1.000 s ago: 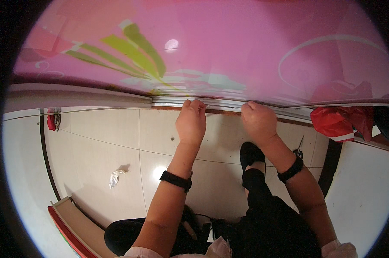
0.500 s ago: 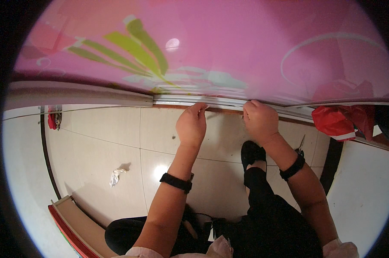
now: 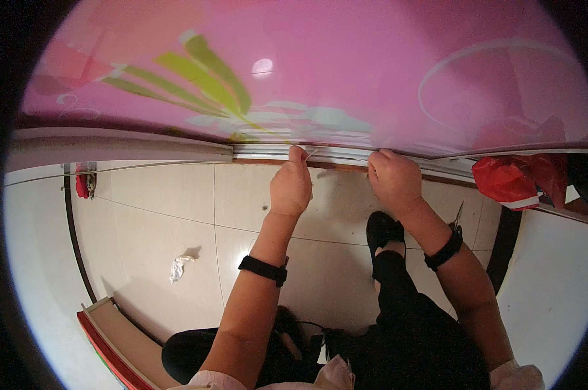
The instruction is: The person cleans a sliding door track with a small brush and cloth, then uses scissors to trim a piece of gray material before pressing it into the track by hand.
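My left hand point(image 3: 291, 185) is closed in a pinch, thumb and forefinger gripping a thin white strip point(image 3: 312, 155). It is raised at the white grooved rail point(image 3: 261, 153) along the foot of a glossy pink panel point(image 3: 346, 65). To its right, my right hand point(image 3: 396, 180) is also closed, knuckles up, at the same rail. A fine white strand point(image 3: 357, 159) runs left from its fingertips. Against the pale rail I cannot tell whether the strip and the strand are one piece.
A red plastic bag point(image 3: 508, 182) lies at the right end of the rail. Scissors point(image 3: 458, 216) rest on the tiled floor point(image 3: 157, 185) beyond my right wrist. Crumpled white tissue point(image 3: 179, 267) lies on the left. My black shoe point(image 3: 382, 232) is below my right hand.
My left hand has risen slightly toward the pink panel, its pinched fingertips now over the rail and more of the white strip showing. My right hand stays almost where it was.
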The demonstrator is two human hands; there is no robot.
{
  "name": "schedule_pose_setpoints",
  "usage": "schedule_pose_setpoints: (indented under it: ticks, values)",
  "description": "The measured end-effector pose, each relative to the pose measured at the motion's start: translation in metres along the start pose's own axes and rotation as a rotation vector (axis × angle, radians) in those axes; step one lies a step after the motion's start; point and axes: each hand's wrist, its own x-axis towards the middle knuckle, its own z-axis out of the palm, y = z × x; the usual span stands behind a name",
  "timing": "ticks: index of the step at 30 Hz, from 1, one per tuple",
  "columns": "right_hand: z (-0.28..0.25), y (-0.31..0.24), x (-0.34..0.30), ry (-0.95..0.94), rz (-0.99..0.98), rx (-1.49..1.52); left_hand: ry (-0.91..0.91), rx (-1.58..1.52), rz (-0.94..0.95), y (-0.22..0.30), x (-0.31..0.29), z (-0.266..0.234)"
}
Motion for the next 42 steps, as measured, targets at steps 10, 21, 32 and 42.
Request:
schedule_pose_setpoints:
  ticks: [10, 21, 32, 42]
  values:
    - [0.0, 0.001, 0.001, -0.008, -0.016, -0.026, 0.094, 0.083, 0.09, -0.001, 0.0, -0.013]
    - [-0.003, 0.003, 0.0, -0.03, -0.063, -0.065, 0.165, 0.153, 0.223, -0.02, 0.004, -0.019]
    - [-0.001, 0.004, 0.0, -0.043, -0.086, -0.102, 0.257, 0.336, 0.471, -0.012, 0.003, -0.025]
    - [-0.002, 0.004, 0.0, -0.029, -0.095, -0.087, 0.159, 0.087, 0.316, 0.007, 0.005, -0.018]
